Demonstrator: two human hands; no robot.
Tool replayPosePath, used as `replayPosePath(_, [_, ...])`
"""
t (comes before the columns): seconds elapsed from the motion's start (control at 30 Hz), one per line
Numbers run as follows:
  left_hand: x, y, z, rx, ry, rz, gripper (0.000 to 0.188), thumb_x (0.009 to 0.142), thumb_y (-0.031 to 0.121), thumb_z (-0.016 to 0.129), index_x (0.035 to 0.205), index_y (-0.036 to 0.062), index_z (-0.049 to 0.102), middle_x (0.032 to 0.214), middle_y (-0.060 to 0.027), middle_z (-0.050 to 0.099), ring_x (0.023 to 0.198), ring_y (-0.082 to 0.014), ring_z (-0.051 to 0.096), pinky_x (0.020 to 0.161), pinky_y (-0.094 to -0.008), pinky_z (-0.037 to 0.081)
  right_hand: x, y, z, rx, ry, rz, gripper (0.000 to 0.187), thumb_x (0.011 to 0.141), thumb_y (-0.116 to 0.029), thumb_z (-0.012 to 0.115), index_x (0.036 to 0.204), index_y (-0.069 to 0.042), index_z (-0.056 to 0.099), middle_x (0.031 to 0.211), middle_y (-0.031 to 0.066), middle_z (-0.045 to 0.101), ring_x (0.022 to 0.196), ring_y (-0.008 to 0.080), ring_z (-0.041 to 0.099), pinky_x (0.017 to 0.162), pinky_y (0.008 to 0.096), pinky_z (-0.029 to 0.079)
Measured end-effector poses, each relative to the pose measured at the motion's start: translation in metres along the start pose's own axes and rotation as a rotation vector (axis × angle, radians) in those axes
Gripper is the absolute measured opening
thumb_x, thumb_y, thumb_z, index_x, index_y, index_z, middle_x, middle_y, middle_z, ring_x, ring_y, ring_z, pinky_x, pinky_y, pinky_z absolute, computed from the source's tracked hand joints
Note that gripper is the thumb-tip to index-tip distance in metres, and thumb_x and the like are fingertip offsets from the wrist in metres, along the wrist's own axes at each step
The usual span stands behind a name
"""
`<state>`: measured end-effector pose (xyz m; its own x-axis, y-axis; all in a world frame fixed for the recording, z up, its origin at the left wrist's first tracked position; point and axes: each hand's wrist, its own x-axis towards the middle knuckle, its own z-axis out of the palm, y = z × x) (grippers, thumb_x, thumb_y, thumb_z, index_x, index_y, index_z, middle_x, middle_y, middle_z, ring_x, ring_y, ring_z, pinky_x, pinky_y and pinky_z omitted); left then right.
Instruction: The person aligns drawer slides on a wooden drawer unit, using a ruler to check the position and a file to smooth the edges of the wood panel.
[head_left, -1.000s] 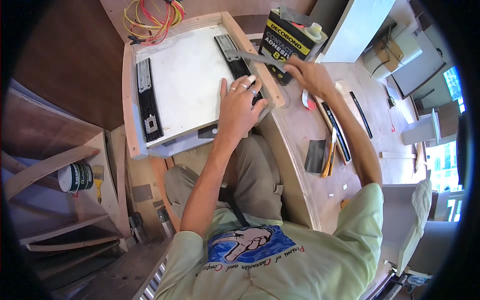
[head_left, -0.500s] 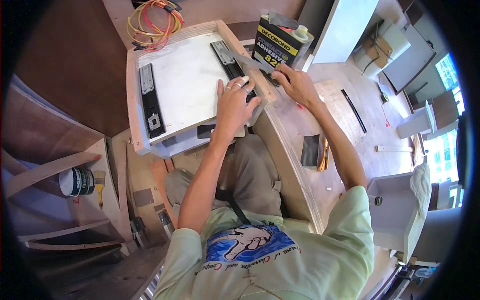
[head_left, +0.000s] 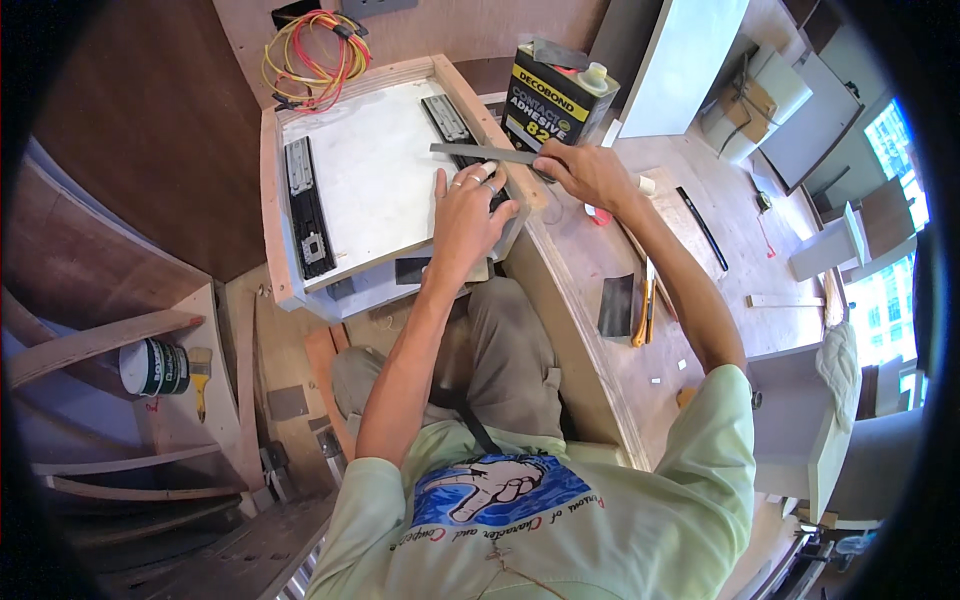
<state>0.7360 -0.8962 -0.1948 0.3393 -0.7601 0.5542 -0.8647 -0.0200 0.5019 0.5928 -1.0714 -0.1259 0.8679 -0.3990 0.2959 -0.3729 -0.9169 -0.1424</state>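
Note:
My right hand is closed around one end of a flat grey metal file. The file's free end points left across the right-hand black drawer slide and the wooden rim. My left hand lies over the near end of that same slide, fingers apart and thumb toward the rim; it wears rings, and one fingertip looks wrapped in white. Both slides, including the left drawer slide, sit on the white panel of a box-shaped cabinet with a bare wooden frame. What lies beneath my left fingers is hidden.
A black-and-yellow adhesive can stands just beyond my right hand. On the plywood surface lie a dark sheet, a yellow cutter and a black strip. Coiled wires hang behind; a paint tub and brush are left.
The file has swung from a slant to nearly level, its free end lower and closer to my left fingers. My right hand moved slightly; my left stays at the slide.

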Motion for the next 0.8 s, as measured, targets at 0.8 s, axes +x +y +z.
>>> replayPosePath(0.8, [-0.002, -0.002, 0.003, -0.015, 0.002, -0.02, 0.047, 0.086, 0.033, 0.073, 0.123, 0.0052, 0.069, 0.133, -0.0116, 0.062, 0.131, -0.0291, 0.051, 0.116, -0.0596, 0.025, 0.071, 0.004, 0.05, 0.597, 0.013, 0.136, 0.05, 0.089, -0.036, 0.076, 0.12, -0.002, 0.058, 0.079, 0.0031, 0.06, 0.067, 0.0101, 0.052, 0.058, 0.0262, 0.042])
